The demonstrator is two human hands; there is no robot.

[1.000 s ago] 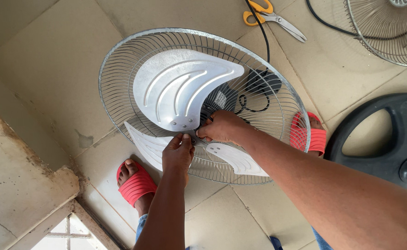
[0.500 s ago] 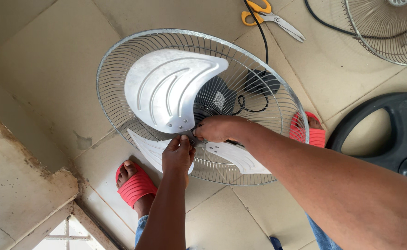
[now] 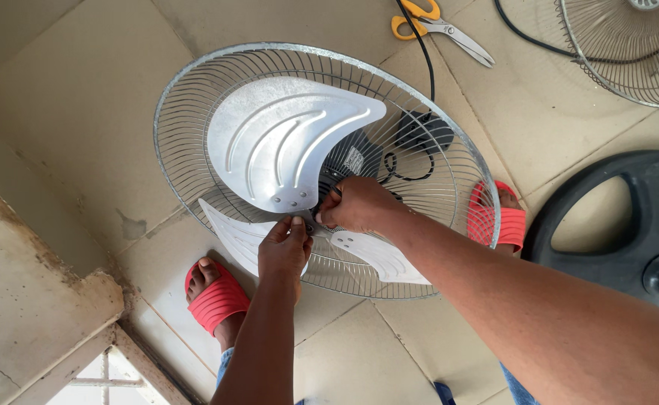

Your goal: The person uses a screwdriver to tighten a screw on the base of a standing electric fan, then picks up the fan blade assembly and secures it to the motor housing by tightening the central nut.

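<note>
- My left hand [image 3: 284, 251] is nearly closed, fingertips pinched at the hub where the blades [image 3: 281, 146] meet.
- My right hand [image 3: 356, 204] is curled shut over that hub, knuckles up; what it grips is hidden.
- The fan sits in its wire guard [image 3: 187, 112] on the floor [image 3: 67, 97], between my red sandals [image 3: 217, 300].
- Scissors [image 3: 434, 21] lie near the floor's far edge; a black base [image 3: 629, 225] lies at the right.

**Silver fan, red sandals, pale floor**

At the fingers [image 3: 297, 225], the fan blades [image 3: 284, 142] are silvery white with curved ribs, inside a grey wire guard [image 3: 194, 97]. Below and right of them sit red ridged sandals [image 3: 217, 300]. Above lie yellow-handled scissors [image 3: 427, 19]. Far right is a black base [image 3: 629, 217]. The floor [image 3: 67, 97] is beige tile.
</note>
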